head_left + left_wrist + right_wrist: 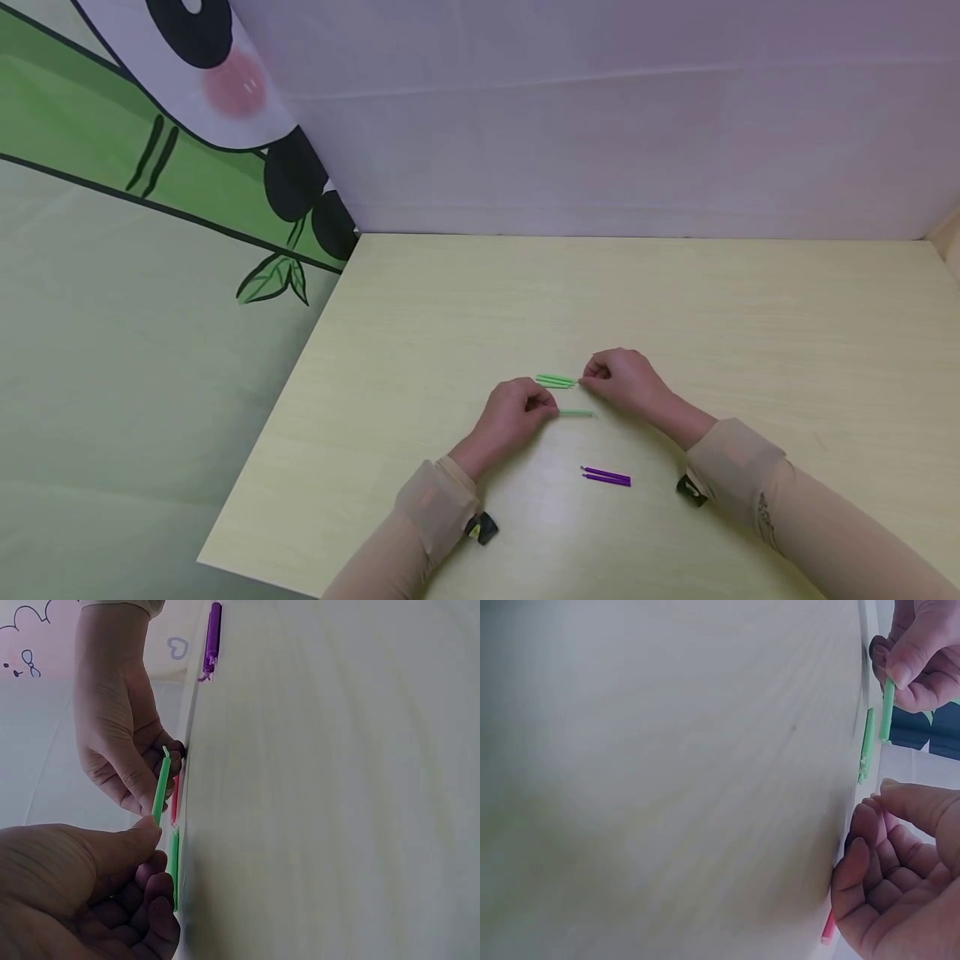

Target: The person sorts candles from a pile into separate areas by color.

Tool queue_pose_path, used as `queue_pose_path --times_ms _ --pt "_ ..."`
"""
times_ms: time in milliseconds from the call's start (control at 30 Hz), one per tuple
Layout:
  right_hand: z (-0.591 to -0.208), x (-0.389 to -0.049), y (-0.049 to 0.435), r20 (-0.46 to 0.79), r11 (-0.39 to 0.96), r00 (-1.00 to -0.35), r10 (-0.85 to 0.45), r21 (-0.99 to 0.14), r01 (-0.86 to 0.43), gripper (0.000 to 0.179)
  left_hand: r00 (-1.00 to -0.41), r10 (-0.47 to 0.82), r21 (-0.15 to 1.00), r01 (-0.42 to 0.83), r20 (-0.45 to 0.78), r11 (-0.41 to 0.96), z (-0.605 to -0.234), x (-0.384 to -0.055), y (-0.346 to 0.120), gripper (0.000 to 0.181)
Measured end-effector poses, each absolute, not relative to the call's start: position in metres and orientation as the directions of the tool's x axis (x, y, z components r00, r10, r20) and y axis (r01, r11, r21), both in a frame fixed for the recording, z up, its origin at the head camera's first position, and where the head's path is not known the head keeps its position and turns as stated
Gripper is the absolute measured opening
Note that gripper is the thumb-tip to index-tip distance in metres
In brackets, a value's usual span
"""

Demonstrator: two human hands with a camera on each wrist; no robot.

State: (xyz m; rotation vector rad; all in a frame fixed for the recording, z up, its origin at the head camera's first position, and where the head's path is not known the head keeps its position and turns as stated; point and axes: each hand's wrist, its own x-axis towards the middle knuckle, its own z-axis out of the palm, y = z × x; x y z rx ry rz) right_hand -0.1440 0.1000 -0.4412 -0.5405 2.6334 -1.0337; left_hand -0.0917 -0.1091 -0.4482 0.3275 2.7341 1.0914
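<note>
Between thumb and forefinger, my left hand [517, 414] pinches a green candle [576, 413], its wick visible in the left wrist view. Several green candles [555, 382] lie side by side on the table, just beyond that hand. My right hand [626, 382] is at their wick ends, fingers curled and thumb tip close against the forefinger. Nothing shows between those tips in the right wrist view. Part of a red candle [827, 928] appears by the table beneath the right hand, mostly hidden by its fingers; the head view does not show it.
Two purple candles [606, 477] lie nearer the front of the pale wooden table [420, 333]. A light purple cloth [600, 150] hangs along the back edge. Left of the table is a printed backdrop [135, 350] with a green bamboo drawing.
</note>
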Motion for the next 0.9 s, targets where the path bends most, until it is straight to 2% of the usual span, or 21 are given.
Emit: queue_pose_path --times_ms 900 --pt "-0.4392 -0.1376 0.1040 -0.101 0.673 -0.893 -0.439 -0.695 -0.253 0.009 -0.971 0.225 0.697 0.110 -0.075 0.708 -0.4417 -0.0934 -0.1179 0.006"
